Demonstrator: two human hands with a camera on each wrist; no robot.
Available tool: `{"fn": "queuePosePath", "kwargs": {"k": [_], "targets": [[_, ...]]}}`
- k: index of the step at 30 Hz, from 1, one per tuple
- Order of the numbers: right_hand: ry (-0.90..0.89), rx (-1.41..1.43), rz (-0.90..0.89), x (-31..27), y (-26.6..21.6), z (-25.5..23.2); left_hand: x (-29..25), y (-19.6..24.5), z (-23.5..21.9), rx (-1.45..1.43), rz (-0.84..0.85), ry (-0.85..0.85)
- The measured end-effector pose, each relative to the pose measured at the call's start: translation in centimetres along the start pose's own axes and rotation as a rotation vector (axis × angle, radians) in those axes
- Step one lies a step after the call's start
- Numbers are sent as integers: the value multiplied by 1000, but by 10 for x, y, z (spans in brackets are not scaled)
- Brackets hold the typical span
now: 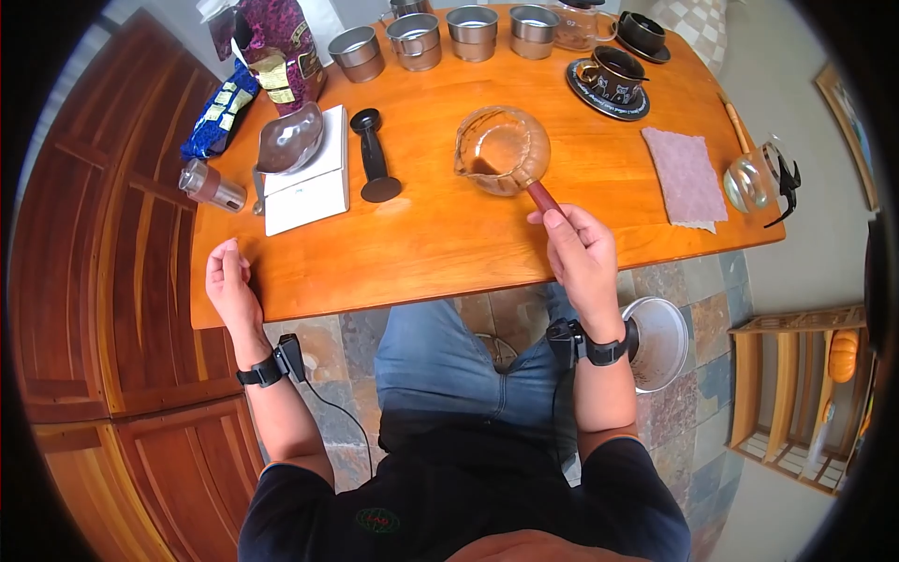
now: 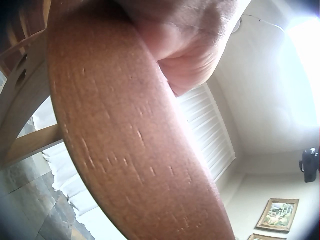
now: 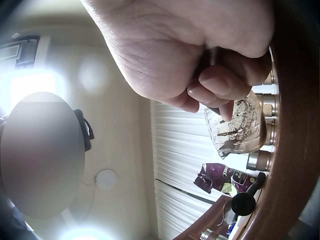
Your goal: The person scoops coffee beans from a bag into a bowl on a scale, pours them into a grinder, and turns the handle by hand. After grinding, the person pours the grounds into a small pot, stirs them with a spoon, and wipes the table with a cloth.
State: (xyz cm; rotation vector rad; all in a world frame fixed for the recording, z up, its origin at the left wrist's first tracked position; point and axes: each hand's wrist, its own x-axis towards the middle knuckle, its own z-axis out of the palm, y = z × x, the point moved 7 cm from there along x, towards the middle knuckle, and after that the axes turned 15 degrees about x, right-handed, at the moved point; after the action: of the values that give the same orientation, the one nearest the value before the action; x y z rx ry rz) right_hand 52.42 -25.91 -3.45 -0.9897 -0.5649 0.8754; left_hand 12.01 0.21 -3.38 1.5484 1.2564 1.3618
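My right hand [image 1: 584,264] grips the reddish-brown handle [image 1: 542,198] of a small spouted glass pot [image 1: 532,150], thumb along the top of the handle. The pot is held over the middle of the table, with brown liquid or residue inside. In the right wrist view, fingers curl round the handle, and dark specks cling to the glass of the pot [image 3: 245,127]. My left hand [image 1: 232,292] rests at the table's front-left edge, fingers loosely curled and holding nothing. Nearest to it are a hand grinder [image 1: 213,185] and a white scale [image 1: 304,208].
On the scale sits a dark, glossy dish [image 1: 290,140], with a black tamper-like tool [image 1: 373,155] beside it. Several metal cups [image 1: 473,36] line the back. A black cup [image 1: 613,75] on its saucer, a pinkish cloth [image 1: 684,176] and a glass carafe [image 1: 751,187] stand right.
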Motion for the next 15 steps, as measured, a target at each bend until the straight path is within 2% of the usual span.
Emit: {"fn": "queuePosePath", "kwargs": {"k": [15], "targets": [[1,-47,-25,2,0,0,1,0,0,20,12,-4]]}}
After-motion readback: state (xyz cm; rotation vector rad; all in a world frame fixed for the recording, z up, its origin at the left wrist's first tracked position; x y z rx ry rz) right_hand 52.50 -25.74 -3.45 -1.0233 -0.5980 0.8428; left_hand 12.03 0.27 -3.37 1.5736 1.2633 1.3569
